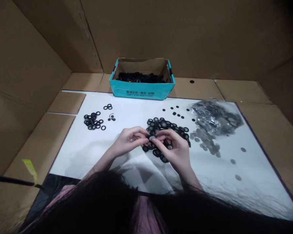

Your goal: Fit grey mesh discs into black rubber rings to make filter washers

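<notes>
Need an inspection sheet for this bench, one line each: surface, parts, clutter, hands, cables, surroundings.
Surface: white sheet over cardboard; shadows across the near part.
Parts: central pile of black rings with grey centres; black rings on the left; grey discs on the right, beside a clear plastic bag of more.
Clutter: small black discs scattered beyond the pile; one dark disc on the cardboard right of the box.
Hands: left and right fingertips meet at a small ringed disc over the pile.
Cables: one dark cable at left, yellow tag on it.
Surroundings: cardboard walls; teal box of black pieces at the back.
</notes>
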A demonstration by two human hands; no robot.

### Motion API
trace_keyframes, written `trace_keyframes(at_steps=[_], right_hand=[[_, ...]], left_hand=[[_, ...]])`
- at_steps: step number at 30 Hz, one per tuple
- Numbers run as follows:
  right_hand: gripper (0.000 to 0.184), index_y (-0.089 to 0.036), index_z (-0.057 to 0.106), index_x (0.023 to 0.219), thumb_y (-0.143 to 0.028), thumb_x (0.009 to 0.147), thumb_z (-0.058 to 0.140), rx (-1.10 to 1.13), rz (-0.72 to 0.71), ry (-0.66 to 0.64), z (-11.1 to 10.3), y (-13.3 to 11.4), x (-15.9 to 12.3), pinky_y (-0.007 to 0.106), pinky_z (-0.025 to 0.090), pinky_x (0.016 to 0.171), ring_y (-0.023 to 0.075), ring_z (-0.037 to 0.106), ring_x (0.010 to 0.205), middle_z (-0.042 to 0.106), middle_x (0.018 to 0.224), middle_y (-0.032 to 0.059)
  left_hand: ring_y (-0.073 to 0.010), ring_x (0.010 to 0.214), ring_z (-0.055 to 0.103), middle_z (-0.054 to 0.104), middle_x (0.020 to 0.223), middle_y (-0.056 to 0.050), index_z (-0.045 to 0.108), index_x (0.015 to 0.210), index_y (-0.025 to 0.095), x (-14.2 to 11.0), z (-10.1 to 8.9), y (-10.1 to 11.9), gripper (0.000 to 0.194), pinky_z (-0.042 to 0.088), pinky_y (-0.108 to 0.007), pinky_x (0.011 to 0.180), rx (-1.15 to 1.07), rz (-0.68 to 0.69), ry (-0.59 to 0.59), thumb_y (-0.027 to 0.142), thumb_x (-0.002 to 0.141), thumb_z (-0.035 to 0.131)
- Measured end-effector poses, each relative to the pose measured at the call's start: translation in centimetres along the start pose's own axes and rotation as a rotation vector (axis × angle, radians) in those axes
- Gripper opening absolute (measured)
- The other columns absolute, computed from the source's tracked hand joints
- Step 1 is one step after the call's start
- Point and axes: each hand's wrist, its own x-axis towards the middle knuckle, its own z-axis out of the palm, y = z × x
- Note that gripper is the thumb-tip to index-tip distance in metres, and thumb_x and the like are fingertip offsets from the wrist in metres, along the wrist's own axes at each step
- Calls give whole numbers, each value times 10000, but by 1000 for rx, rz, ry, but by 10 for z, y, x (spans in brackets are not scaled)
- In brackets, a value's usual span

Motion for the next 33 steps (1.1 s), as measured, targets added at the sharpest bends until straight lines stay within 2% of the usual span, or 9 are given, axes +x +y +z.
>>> trace_keyframes(at_steps=[6,10,16,21,25,29,33], right_hand=[[51,-198,637,866,-245,871,618,-31,-94,-99,2,3,3,260,477,605,130,609,644,677,744,15],[124,-197,613,777,-212,892,569,-43,-165,-176,4,3,4,274,456,616,139,574,646,641,692,18],[178,-192,581,730,-164,898,527,-21,-195,-223,5,2,5,259,414,567,126,528,602,589,642,5],[227,-191,557,685,-171,905,510,29,-176,-219,6,4,3,244,380,512,105,496,544,548,594,-13],[230,-190,548,674,-167,900,510,67,-166,-180,8,4,1,245,384,509,105,503,547,546,594,-10],[222,-189,545,666,-155,884,520,74,-186,-154,9,5,0,253,395,524,112,511,561,545,594,-6],[217,-191,543,661,-151,874,531,47,-211,-151,10,6,0,263,395,537,115,511,561,552,584,-7]], left_hand=[[-171,774,723,739,811,-79,602,998,112,-1,-2,1,242,537,-236,683,5,7,-24,307,866,658],[-164,756,712,719,789,-70,596,972,114,-1,-2,2,246,538,-237,684,22,-8,-39,342,885,628],[-104,651,620,648,704,-21,622,842,117,-1,-1,7,229,471,-196,619,103,-33,-86,339,901,610],[-78,601,541,588,654,11,596,815,123,-1,-2,9,243,415,-183,584,115,-48,-118,347,908,600],[-63,560,487,546,620,28,565,783,126,-1,-4,10,287,380,-177,549,92,-86,-193,384,904,604],[-63,523,473,530,591,34,539,792,132,-2,-8,10,301,378,-174,510,69,-123,-264,406,899,601],[-67,512,480,538,587,28,532,788,133,-1,-11,10,313,386,-176,497,76,-133,-281,419,901,590]])
